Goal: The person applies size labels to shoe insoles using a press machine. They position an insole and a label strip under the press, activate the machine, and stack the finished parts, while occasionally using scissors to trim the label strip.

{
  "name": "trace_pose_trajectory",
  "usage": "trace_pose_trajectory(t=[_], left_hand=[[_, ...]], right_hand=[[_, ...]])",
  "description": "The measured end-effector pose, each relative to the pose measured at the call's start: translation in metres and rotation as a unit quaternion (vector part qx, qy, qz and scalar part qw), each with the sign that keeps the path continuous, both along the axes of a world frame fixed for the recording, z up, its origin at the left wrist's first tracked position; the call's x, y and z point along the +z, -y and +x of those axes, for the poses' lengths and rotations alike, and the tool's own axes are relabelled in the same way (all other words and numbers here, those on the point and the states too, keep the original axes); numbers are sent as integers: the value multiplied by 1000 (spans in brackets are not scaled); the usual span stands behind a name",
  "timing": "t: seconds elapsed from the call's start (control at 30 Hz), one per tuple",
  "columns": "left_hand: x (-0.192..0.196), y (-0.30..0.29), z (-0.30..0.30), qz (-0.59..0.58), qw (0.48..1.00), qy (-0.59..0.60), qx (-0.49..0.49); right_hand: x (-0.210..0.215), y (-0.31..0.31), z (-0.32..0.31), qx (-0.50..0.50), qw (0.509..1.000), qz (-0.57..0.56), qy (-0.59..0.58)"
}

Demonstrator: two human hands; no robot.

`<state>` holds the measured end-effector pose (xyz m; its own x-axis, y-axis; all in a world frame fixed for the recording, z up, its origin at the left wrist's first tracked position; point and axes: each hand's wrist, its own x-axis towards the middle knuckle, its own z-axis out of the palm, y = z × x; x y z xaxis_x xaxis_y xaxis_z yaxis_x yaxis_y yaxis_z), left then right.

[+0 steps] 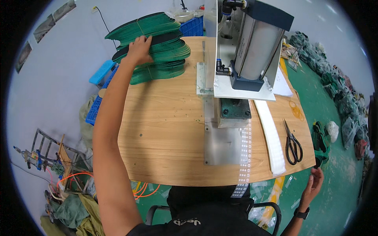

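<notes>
The head view showed the left hand (140, 51) draped over the green sole-shaped stacks (171, 49) left of the press (254, 49) — grip unclear — where a sideways tug could have fanned out the middle one, which showed no band. The right hand (313, 184), low to the press's right, had loosely bent fingers, any hold impossible to tell. The wooden table (169, 137) carried scissors (293, 147) right of the press, and bundled bags (342, 86) lined the green floor (340, 188) farther right.

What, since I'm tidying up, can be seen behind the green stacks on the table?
Beyond the green stacks, a blue crate shows at the right, with pale wall at the left. Whatever the stacks cover cannot be seen.
</notes>
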<state>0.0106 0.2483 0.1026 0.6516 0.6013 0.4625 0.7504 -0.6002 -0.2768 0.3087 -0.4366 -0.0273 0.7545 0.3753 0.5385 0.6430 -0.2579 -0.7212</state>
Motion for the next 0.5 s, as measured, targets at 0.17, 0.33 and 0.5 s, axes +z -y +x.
trace_pose_trajectory(t=[0.17,0.33,0.5], left_hand=[[7,-14,13,-39,999,-10,-13],[2,-6,-5,-44,993,38,-106],[24,45,-24,-162,966,190,-74]], right_hand=[[-5,-15,-39,-3,998,-19,-61],[-15,-36,-58,70,996,8,-57],[10,-87,-90,207,973,89,-43]])
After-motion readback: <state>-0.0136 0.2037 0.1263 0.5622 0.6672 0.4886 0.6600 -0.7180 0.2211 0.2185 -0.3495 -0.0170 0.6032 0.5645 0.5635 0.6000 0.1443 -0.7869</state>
